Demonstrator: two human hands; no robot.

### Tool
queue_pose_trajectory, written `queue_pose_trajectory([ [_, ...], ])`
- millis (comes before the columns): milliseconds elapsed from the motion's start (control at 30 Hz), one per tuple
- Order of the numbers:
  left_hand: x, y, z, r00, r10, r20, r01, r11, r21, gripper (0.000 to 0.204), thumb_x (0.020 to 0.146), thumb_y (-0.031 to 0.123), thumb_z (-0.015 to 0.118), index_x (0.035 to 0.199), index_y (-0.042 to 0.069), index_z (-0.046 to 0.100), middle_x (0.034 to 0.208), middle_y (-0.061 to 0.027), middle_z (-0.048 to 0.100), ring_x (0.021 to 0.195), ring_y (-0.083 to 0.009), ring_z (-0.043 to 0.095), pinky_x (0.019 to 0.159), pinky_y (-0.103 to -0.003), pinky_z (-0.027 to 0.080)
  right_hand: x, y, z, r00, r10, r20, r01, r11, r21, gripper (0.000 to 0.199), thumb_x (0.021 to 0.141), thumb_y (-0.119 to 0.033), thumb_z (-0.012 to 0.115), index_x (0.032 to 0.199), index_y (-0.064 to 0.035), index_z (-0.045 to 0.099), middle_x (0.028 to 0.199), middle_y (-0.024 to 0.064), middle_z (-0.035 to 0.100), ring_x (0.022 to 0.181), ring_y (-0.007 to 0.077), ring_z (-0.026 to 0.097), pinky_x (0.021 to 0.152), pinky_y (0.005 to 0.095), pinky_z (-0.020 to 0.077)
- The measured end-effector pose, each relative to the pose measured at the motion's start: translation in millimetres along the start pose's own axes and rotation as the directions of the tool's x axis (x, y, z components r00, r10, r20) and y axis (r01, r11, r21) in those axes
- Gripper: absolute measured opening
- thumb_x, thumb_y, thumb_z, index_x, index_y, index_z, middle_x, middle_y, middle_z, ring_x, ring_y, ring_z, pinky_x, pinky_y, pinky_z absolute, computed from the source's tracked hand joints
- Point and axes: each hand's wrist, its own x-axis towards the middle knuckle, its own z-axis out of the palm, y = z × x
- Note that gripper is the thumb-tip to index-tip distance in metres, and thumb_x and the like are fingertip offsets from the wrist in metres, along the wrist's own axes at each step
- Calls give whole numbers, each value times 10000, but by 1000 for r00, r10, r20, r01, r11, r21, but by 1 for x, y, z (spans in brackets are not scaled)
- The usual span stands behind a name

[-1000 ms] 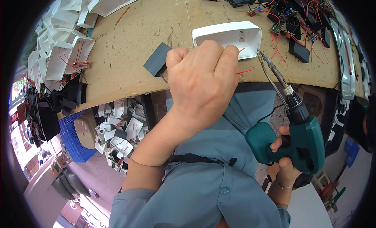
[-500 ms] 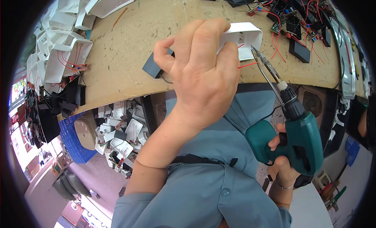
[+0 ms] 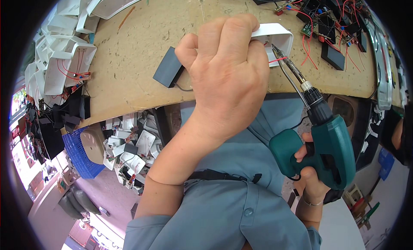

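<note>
Left hand (image 3: 228, 73) is curled into a fist above the workbench edge (image 3: 129, 106), forearm bent up; right hand (image 3: 312, 174) grips closed, below that edge.

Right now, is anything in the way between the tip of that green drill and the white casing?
Nothing visible blocks it. The drill, held in the right hand, has its bit reaching the open white casing, which the left hand holds. Only thin red wires lie beside the tip.
</note>
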Motion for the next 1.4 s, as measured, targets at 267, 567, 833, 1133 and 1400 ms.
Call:
queue_pose_trajectory([
  [267,0,1,0,999,-43,-17,42,998,-50,65,590,28,540,640,46,503,894,-6,522,829,-169,477,710,-354,256,4,-1,3,1000,1,-13,-1,1000,-21,674,647,-396,741,1070,57,475,937,122,555,653,119,531,585,234,430],
  [567,2,3,1,996,-83,-31,79,992,-103,84,603,19,533,677,49,509,873,2,519,822,-165,475,717,-344,254,6,1,1,1000,-11,3,11,1000,-17,658,650,-353,750,1072,63,463,913,115,548,645,118,522,573,231,420],
  [833,2,4,-1,992,-119,-46,111,982,-154,105,614,12,526,711,51,514,855,8,517,816,-161,474,723,-336,253,5,-3,0,1000,8,12,-8,1000,-26,624,657,-333,749,1055,59,472,883,103,544,648,120,519,570,233,416],
  [1133,4,5,1,985,-158,-68,141,968,-209,131,627,3,519,749,54,520,834,15,514,809,-157,472,730,-327,252,1,-7,-2,999,30,-38,-33,996,-85,570,661,-311,749,1024,47,494,812,84,548,651,130,524,595,249,429],
  [1400,4,7,2,976,-197,-88,168,951,-259,156,639,-4,512,782,57,525,816,21,512,803,-153,471,736,-318,250,1,-4,-1,997,-77,7,77,992,-97,483,632,-187,769,999,20,533,824,66,601,704,123,575,646,247,469],
])
